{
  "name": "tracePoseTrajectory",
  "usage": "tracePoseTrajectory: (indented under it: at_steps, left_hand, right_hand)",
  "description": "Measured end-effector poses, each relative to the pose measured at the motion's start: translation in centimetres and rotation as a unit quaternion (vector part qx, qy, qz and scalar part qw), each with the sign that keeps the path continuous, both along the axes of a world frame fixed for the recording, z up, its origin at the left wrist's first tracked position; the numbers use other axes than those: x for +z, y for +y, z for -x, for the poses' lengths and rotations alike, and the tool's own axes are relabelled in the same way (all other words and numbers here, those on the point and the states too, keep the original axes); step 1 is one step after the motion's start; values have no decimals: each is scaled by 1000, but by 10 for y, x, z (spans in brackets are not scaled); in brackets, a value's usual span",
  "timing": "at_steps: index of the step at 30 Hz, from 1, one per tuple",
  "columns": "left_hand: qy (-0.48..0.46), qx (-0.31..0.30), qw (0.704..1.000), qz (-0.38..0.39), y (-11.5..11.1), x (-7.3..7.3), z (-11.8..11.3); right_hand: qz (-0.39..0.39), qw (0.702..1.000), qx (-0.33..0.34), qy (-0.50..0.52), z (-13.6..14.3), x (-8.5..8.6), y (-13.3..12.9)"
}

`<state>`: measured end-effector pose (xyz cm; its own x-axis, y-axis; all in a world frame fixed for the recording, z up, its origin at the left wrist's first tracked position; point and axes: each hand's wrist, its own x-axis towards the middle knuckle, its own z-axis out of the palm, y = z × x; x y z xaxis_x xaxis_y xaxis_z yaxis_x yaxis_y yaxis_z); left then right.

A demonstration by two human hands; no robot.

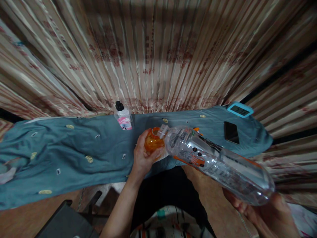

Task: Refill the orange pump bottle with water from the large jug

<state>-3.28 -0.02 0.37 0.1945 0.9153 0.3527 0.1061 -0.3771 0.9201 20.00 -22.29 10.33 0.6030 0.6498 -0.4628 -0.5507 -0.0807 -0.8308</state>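
My left hand (143,155) is wrapped round a small orange see-through bottle (153,142), its open mouth facing up. A large clear plastic bottle (218,162) with an orange and black label lies tilted across the view. My right hand (262,208) grips its base end at the lower right. The neck of the large bottle meets the mouth of the orange one, or is just above it. Whether liquid runs between them I cannot tell. Part of my right hand is hidden behind the large bottle.
A clear pump bottle (124,119) with a black top and pink label stands at the back. To the right are a blue-framed digital clock (240,109) and a black phone (231,132). A teal patterned cloth (74,155) covers the surface. Pleated curtains hang behind; a dark chair (64,221) stands lower left.
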Motion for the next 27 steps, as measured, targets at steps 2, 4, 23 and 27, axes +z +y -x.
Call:
tracePoseTrajectory:
  at_steps: [2, 4, 23, 27]
  left_hand:
    - [1, -1, 1000, 0, 0, 1, 0]
    - [-1, -3, 1000, 0, 0, 1, 0]
    - [-24, -5, 1000, 9, 0, -1, -2]
    - [-21, -3, 1000, 14, 0, 1, -1]
  right_hand:
    - [-6, 1000, -3, 8, 1, -1, 0]
    - [-5, 1000, -22, 7, 9, 5, 3]
    - [-3, 999, -48, -7, 23, 16, 10]
    - [0, 999, -37, -16, 23, 18, 10]
